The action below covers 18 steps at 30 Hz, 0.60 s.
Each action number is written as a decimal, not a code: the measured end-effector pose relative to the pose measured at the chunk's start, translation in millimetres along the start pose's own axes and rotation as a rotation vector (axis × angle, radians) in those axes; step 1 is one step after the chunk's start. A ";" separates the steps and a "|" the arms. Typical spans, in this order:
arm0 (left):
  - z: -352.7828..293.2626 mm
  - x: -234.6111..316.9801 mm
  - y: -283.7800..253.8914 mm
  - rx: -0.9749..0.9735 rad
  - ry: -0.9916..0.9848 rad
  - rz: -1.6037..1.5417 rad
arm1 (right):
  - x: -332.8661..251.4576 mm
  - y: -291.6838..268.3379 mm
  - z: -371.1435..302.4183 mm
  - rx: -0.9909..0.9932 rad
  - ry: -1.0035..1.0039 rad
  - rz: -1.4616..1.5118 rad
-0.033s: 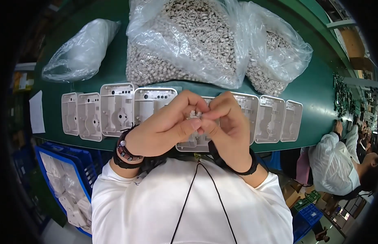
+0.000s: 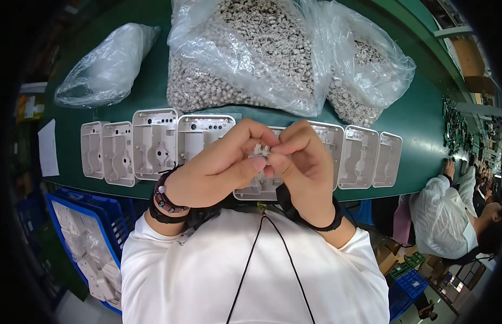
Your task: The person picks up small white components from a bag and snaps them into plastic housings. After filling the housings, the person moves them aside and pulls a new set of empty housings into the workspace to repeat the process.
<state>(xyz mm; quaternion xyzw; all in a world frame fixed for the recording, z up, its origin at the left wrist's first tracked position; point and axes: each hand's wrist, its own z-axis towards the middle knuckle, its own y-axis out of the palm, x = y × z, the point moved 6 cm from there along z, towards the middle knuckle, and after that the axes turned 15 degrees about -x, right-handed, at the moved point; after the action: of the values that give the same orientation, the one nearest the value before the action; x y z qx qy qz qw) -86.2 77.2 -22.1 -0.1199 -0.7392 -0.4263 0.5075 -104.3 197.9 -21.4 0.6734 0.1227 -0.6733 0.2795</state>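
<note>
Just above the row of housings, in front of my chest, my left hand (image 2: 229, 162) pinches a small pale grey plastic part (image 2: 260, 150) between thumb and fingers. Closing on the same part from the other side, my right hand (image 2: 304, 164) has its thumb and forefinger at the part's right edge. Fingertips cover much of the piece, so its full shape is hidden. Under the hands lies a light grey plastic housing (image 2: 251, 193), mostly covered by them. Left of it, another open housing (image 2: 199, 127) shows round holes along its far wall.
More housings (image 2: 153, 143) line the green table (image 2: 418, 135) on both sides. Behind stand a large clear bag (image 2: 245, 70) of small grey parts, a smaller one (image 2: 359, 81), and a whitish bag (image 2: 110, 70). A blue crate (image 2: 113, 216) stands lower left; a person (image 2: 442, 213) sits right.
The small part shows a little more between my fingertips, and my right thumb and forefinger have shifted slightly. Both hands keep their grip.
</note>
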 end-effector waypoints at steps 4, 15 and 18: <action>1.5 1.8 -0.2 0.124 0.116 0.091 | 3.9 -1.3 -0.5 0.066 0.000 0.101; -4.8 -1.5 1.6 0.098 0.019 0.413 | -12.2 -4.2 -5.2 -0.121 -0.185 -0.477; -6.7 -10.0 1.6 0.057 -0.056 0.194 | -18.1 -7.0 -10.5 -0.063 -0.249 -0.599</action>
<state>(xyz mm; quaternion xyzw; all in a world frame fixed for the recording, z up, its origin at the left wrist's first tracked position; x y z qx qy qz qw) -76.4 75.7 -29.0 -0.1880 -0.7500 -0.3503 0.5286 -100.5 213.1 -5.9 0.5107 0.3011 -0.7988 0.1024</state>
